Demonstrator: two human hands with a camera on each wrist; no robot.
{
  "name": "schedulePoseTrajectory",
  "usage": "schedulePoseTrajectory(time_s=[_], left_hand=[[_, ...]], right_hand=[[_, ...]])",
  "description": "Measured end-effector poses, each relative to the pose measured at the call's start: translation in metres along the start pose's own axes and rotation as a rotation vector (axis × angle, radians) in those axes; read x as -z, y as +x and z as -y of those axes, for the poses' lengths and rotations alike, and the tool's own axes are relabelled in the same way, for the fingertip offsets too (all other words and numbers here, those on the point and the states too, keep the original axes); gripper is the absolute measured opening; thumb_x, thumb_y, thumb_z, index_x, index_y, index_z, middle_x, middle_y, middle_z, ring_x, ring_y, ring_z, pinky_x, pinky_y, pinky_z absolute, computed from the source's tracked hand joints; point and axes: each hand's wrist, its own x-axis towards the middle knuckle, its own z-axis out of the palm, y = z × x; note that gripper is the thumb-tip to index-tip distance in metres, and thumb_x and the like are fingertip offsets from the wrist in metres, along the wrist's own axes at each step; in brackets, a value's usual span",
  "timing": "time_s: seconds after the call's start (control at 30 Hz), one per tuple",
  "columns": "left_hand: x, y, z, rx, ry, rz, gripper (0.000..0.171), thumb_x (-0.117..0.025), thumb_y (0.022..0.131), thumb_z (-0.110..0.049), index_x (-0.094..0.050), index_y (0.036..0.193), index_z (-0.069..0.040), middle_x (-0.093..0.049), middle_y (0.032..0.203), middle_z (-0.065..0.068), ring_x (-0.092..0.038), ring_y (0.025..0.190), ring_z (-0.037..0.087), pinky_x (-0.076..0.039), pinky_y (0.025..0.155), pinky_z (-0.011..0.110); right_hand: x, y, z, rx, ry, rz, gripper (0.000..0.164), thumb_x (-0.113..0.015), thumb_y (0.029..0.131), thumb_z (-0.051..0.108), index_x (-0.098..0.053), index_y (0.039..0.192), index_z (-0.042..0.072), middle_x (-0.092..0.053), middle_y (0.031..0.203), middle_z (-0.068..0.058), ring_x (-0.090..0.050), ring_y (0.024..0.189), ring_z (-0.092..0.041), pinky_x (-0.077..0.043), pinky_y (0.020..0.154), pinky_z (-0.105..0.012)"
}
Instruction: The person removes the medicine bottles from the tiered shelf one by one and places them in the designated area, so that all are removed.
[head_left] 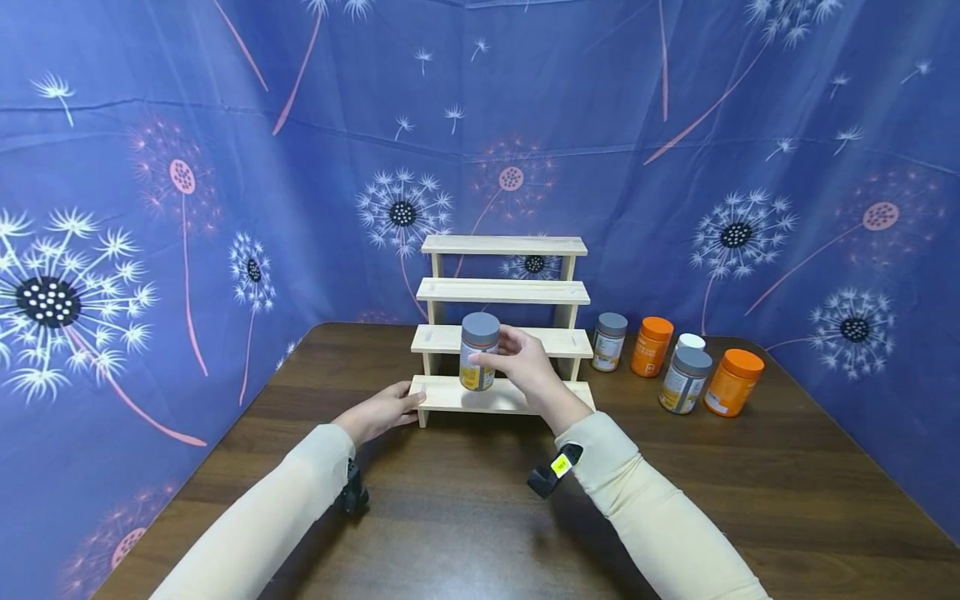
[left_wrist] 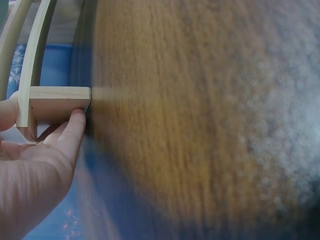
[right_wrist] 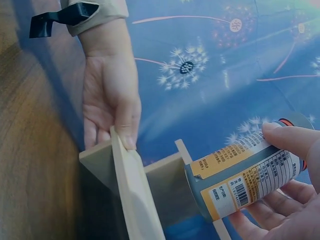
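Note:
A grey-lidded supplement jar (head_left: 478, 354) with a yellow, white and grey label is gripped upright in my right hand (head_left: 525, 367), over the bottom step of a pale wooden tiered rack (head_left: 502, 290). Thumb and fingers wrap its sides; the right wrist view shows the jar's (right_wrist: 245, 172) barcode and printed text. My left hand (head_left: 382, 410) holds the left end of the rack's lowest step. In the left wrist view its thumb lies over the board (left_wrist: 31, 70), while fingertips (left_wrist: 76, 120) press against the side support (left_wrist: 60, 102).
Right of the rack stand two more grey-lidded jars (head_left: 609, 342) (head_left: 686, 381), two orange jars (head_left: 652, 347) (head_left: 733, 383) and a white-lidded one (head_left: 689, 342), partly hidden. Behind the brown wooden table (head_left: 450, 517) hangs a blue dandelion-print cloth (head_left: 300, 167).

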Motion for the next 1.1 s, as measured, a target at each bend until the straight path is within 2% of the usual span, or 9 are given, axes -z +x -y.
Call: schedulePoseTrajectory(time_s=[0.23,0.5,1.1], left_hand=[[0.0,-0.005,-0.003,-0.022,0.051,0.021,0.065,-0.042,0.104,-0.024,-0.011,0.148,0.013,-0.03,0.147,0.034,-0.033,0.139,0.039,-0.037,0.115,0.045],[0.0,0.002,0.0,0.025,0.024,-0.009,0.058,-0.039,0.105,-0.016,-0.011,0.15,0.01,-0.029,0.15,0.032,-0.032,0.14,0.04,-0.033,0.117,0.047],[0.001,0.005,0.005,0.001,-0.002,-0.014,0.057,-0.038,0.105,-0.014,-0.012,0.149,0.011,-0.033,0.148,0.032,-0.033,0.14,0.04,-0.033,0.116,0.048]], right_hand=[[0.015,-0.001,0.003,0.002,0.016,-0.01,0.068,-0.078,0.082,0.017,-0.046,0.142,0.011,-0.056,0.138,-0.012,-0.051,0.128,-0.027,-0.04,0.113,-0.046],[0.032,-0.005,0.007,0.024,0.011,-0.055,0.067,-0.077,0.083,0.017,-0.047,0.142,0.01,-0.055,0.138,-0.013,-0.05,0.128,-0.028,-0.039,0.114,-0.047],[0.083,-0.004,0.016,0.044,-0.024,-0.127,0.067,-0.075,0.085,0.023,-0.045,0.144,0.012,-0.054,0.139,-0.014,-0.048,0.129,-0.026,-0.034,0.116,-0.044]])
